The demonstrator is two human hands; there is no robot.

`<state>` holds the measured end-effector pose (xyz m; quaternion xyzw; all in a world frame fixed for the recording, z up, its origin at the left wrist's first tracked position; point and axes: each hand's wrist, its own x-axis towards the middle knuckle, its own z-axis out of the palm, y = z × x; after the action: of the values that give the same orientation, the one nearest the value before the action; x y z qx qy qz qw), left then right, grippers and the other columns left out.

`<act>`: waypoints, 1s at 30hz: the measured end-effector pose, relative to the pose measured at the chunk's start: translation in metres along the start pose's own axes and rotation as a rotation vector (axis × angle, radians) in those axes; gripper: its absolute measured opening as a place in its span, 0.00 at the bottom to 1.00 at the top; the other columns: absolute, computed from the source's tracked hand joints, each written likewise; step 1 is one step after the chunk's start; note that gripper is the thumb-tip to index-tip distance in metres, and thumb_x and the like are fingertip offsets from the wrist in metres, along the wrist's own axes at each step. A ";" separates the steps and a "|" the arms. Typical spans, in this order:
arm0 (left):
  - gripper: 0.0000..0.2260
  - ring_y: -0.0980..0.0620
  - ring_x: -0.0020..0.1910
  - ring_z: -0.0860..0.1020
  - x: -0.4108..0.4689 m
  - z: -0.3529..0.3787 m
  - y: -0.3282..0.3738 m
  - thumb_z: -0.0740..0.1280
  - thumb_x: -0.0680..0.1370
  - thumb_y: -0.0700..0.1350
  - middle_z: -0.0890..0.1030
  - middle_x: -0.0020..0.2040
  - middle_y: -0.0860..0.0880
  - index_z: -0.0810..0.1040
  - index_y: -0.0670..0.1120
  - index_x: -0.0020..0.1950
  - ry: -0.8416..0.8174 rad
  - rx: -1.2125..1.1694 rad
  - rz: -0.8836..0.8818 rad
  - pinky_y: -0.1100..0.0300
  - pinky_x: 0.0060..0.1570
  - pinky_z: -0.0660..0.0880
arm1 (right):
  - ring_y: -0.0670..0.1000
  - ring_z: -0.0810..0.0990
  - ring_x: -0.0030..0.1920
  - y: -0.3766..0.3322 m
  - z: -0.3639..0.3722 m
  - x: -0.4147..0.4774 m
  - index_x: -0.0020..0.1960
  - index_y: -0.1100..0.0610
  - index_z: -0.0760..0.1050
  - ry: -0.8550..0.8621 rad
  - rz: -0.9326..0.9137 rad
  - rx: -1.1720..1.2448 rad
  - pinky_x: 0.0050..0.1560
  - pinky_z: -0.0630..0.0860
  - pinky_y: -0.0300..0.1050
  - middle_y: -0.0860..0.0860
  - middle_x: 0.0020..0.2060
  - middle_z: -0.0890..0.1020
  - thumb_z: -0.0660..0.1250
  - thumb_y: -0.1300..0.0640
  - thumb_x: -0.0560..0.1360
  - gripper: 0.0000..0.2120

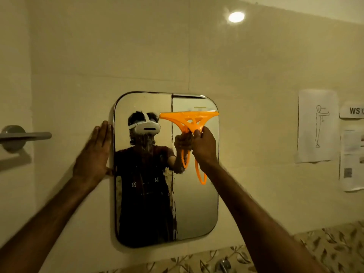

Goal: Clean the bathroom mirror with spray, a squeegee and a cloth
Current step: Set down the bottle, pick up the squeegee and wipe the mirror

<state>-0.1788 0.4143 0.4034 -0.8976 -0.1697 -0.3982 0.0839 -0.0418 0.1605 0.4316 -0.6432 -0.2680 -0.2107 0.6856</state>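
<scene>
A rounded rectangular mirror hangs on the tiled wall. An orange squeegee rests with its blade flat against the upper right part of the glass, and my right hand grips its handle just below the blade. The handle's orange loop hangs down past my wrist. Flat and with fingers apart, my left hand presses on the wall at the mirror's left edge. Foamy streaks run down the middle of the glass. No spray bottle or cloth is in view.
A grey lever handle sticks out at the far left. Paper sheets are taped to the wall on the right. A patterned tile band runs below the mirror, and a metal fitting shows at the bottom edge.
</scene>
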 end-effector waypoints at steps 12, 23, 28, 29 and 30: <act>0.68 0.40 0.82 0.44 -0.029 0.008 0.012 0.86 0.57 0.44 0.41 0.82 0.41 0.40 0.40 0.81 -0.018 0.015 -0.023 0.51 0.79 0.49 | 0.49 0.76 0.36 0.130 -0.012 -0.098 0.51 0.50 0.73 0.042 0.100 -0.050 0.39 0.74 0.48 0.48 0.37 0.77 0.56 0.55 0.82 0.08; 0.66 0.41 0.82 0.42 -0.032 0.005 0.016 0.85 0.59 0.45 0.41 0.82 0.41 0.39 0.39 0.81 -0.027 0.027 -0.031 0.52 0.80 0.45 | 0.49 0.71 0.29 0.217 -0.030 -0.196 0.49 0.53 0.73 0.002 0.323 -0.099 0.33 0.68 0.46 0.52 0.32 0.75 0.57 0.59 0.82 0.08; 0.68 0.40 0.82 0.43 -0.030 0.009 0.013 0.85 0.57 0.47 0.42 0.83 0.41 0.40 0.39 0.82 -0.013 0.049 -0.035 0.52 0.79 0.45 | 0.49 0.72 0.30 0.237 -0.049 -0.238 0.52 0.54 0.75 -0.064 0.510 -0.100 0.31 0.68 0.44 0.54 0.34 0.77 0.57 0.57 0.83 0.08; 0.69 0.40 0.82 0.44 -0.029 0.009 0.011 0.86 0.56 0.47 0.42 0.83 0.41 0.41 0.40 0.82 -0.010 0.054 -0.038 0.52 0.79 0.46 | 0.48 0.72 0.29 0.242 -0.053 -0.246 0.54 0.56 0.77 -0.078 0.570 -0.096 0.30 0.68 0.43 0.54 0.34 0.78 0.58 0.56 0.83 0.09; 0.69 0.40 0.82 0.44 -0.028 0.009 0.010 0.86 0.55 0.47 0.42 0.83 0.41 0.41 0.40 0.82 -0.018 0.061 -0.036 0.52 0.79 0.48 | 0.48 0.73 0.28 0.242 -0.058 -0.251 0.55 0.57 0.77 -0.075 0.606 -0.081 0.30 0.68 0.41 0.54 0.34 0.78 0.60 0.55 0.82 0.10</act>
<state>-0.1868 0.4011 0.3765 -0.8949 -0.1986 -0.3863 0.1026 -0.0759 0.1094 0.0835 -0.7279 -0.0804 0.0168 0.6808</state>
